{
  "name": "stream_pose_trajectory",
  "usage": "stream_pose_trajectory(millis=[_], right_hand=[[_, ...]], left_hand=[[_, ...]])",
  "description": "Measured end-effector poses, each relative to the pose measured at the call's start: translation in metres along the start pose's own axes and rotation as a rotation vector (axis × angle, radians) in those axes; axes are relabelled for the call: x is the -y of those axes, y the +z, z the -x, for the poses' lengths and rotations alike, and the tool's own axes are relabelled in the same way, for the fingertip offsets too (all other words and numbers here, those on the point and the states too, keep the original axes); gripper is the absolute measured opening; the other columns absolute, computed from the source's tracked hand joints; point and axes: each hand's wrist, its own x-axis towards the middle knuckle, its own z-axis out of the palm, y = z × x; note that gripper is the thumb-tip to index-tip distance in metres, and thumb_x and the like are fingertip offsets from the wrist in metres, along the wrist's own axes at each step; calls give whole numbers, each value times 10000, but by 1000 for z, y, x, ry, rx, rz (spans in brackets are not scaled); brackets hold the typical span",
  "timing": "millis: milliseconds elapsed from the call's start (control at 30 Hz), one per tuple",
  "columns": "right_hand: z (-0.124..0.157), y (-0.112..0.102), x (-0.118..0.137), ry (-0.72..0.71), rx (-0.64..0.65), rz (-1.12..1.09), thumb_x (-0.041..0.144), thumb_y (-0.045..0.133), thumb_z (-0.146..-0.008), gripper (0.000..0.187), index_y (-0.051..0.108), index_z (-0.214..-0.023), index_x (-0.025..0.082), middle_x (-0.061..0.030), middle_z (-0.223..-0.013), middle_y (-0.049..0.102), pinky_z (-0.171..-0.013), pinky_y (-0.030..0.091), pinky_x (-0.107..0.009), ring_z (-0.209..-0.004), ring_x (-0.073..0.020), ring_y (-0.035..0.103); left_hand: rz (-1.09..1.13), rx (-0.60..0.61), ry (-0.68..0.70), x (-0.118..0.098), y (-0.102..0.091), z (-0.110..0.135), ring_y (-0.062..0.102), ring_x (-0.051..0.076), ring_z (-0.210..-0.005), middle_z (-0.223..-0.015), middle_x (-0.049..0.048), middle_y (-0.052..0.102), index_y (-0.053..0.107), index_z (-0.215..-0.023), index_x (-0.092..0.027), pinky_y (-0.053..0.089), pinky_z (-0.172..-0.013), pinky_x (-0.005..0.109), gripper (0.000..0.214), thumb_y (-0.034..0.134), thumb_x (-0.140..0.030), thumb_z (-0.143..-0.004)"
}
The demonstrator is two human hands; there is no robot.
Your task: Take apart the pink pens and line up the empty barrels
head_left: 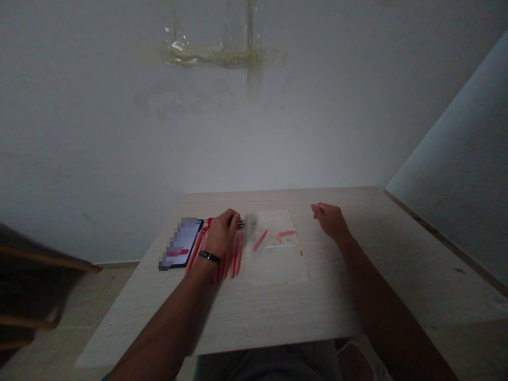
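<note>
One left hand [224,227], low over the upper end of a row of pen-like pink sticks [237,259]; fingers bent downward, fingertips largely hidden, so whether it grips anything cannot be told. Dark tips [241,224], several, showing just beside its fingers; their owner is unclear. One right hand [328,218], well apart from the left, beyond the torn right edge of a pale sheet [273,270]; fingers curled inward, narrow, with no object plainly showing, though a small one between them cannot be ruled out. Pink sticks: several, side by side at the left of the sheet, partly covered by the left hand and forearm; exact count not available. On the sheet, lying separately: one slanted pink tube [260,239], one shorter pink piece [287,233], one small pink bit [278,239], one thin white rod [281,246]. Left of the row: one phone [182,248], screen lit, partly masked. All on one wooden table [270,323]. Condition of the work, as judged: partway; the few loose parts remain apart, not joined, while the row is set out in order, though whether its sticks are finished or untouched cannot be established.
</note>
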Motion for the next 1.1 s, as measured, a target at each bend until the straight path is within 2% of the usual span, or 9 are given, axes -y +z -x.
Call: stream_pose_trajectory(millis=[100, 167, 333, 500, 600, 733, 900, 1033, 1100], right_hand=[[0, 2, -1, -2, -21, -20, 392, 427, -953, 382, 575, -670, 183, -17, -600, 593, -594, 349, -249, -567, -143, 527], [1, 4, -1, -18, -16, -31, 373, 428, -948, 324, 622, -774, 180, -18, -639, 610, -593, 353, -246, -571, -143, 524], [3, 6, 5, -36, 49, -29, 262, 396, -929, 289, 659, -1016, 181, 11, -599, 563, -562, 332, -240, -519, -139, 480], [5, 8, 11, -95, 90, -73, 199, 417, -873, 271, 666, -975, 169, -2, -668, 598, -589, 359, -233, -567, -132, 503], [6, 11, 10, -87, 114, -94, 205, 434, -857, 256, 665, -960, 168, 13, -626, 579, -576, 360, -227, -553, -129, 500], [7, 15, 10, -52, 161, -101, 260, 463, -876, 228, 674, -891, 173, 23, -574, 568, -535, 332, -219, -514, -121, 496], [10, 18, 15, -103, 189, -59, 287, 511, -880, 209, 673, -798, 183, 9, -618, 616, -563, 342, -220, -555, -121, 527], [14, 23, 24, -131, 258, -68, 275, 536, -884, 180, 669, -803, 185, 15, -627, 625, -569, 339, -216, -561, -116, 538], [17, 28, 31, -144, 317, -89, 273, 554, -884, 166, 667, -798, 188, 7, -673, 652, -577, 345, -213, -592, -118, 558]], left_hand=[[-3, -24, 10, 0, 2, 0, 547, 132, -623, -682, -16, 596, 611, -943, -186, 370, -604, 239, 190, 459, -297, -921], [-6, -2, 13, 1, 2, 1, 519, 130, -578, -627, -36, 551, 614, -1022, -193, 359, -581, 238, 205, 461, -257, -902], [-12, 56, 7, 3, 4, 2, 543, 141, -609, -653, -26, 569, 625, -1064, -197, 378, -588, 242, 261, 456, -195, -865], [19, 64, 84, 5, 7, 4, 587, 158, -784, -881, 23, 620, 600, -1119, -195, 459, -735, 276, 353, 495, -109, -793], [20, 75, 118, 7, 10, 4, 580, 160, -813, -971, 48, 600, 605, -1093, -186, 478, -762, 291, 332, 515, -103, -785], [20, 100, 117, 5, 15, 6, 580, 159, -797, -974, 52, 594, 606, -1088, -185, 488, -756, 299, 252, 517, -177, -852], [16, 150, 126, 2, 17, 9, 592, 167, -822, -974, 50, 611, 615, -1097, -202, 490, -763, 302, 238, 556, -249, -872], [-6, 195, 148, -4, 23, 14, 586, 157, -785, -998, 56, 610, 629, -1102, -208, 485, -736, 294, 238, 569, -263, -879], [-25, 211, 177, -11, 29, 16, 588, 169, -831, -1040, 66, 604, 642, -1097, -210, 487, -761, 304, 230, 568, -272, -888]])
